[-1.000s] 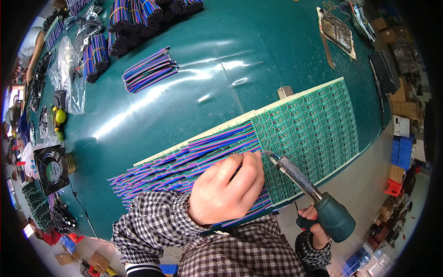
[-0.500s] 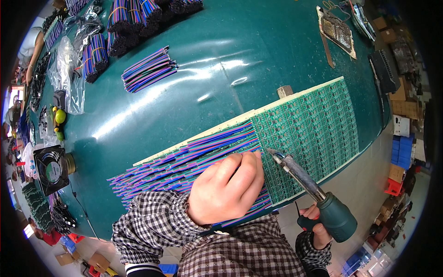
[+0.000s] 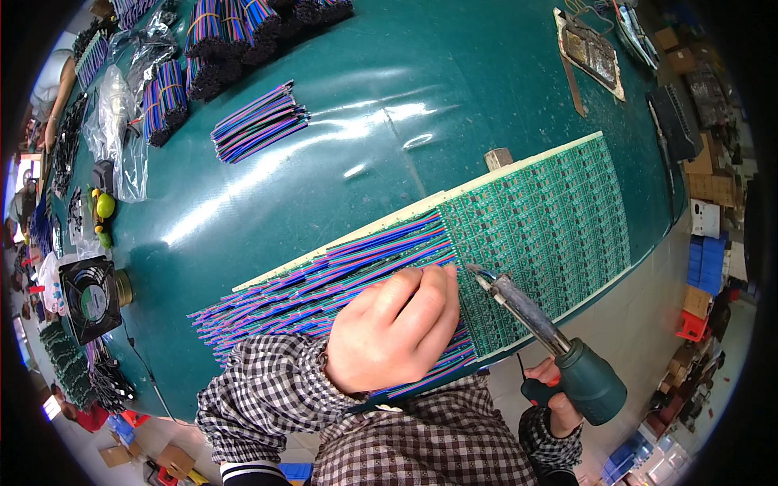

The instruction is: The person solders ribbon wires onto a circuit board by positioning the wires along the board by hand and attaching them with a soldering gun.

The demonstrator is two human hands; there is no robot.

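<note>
A large green circuit board panel (image 3: 551,219) lies aslant on the bench. Rows of blue, pink and black ribbon wires (image 3: 348,263) cover its left part, their right ends meeting the bare board. My left hand (image 3: 397,328) rests over these wires, thumb and fingers pinched at the wire ends; the wire between the fingertips is mostly hidden. On the right, my right hand (image 3: 559,405) is wrapped round the green handle of a soldering iron (image 3: 531,312). Its tip points left and sits just right of my left fingertips, over the board; contact cannot be made out.
A small block (image 3: 498,159) touches the panel's far edge. Loose cut wires (image 3: 261,121) and banded wire bundles (image 3: 223,40) lie farther back. A black fan (image 3: 89,300) stands at the left, a soldering-residue tray (image 3: 592,53) at the far right. Boxes (image 3: 709,275) stand beyond the bench.
The iron's tip has dipped slightly toward me, beside my left fingertips. Both hands keep their grip almost in place; the whole view has shifted a little.
</note>
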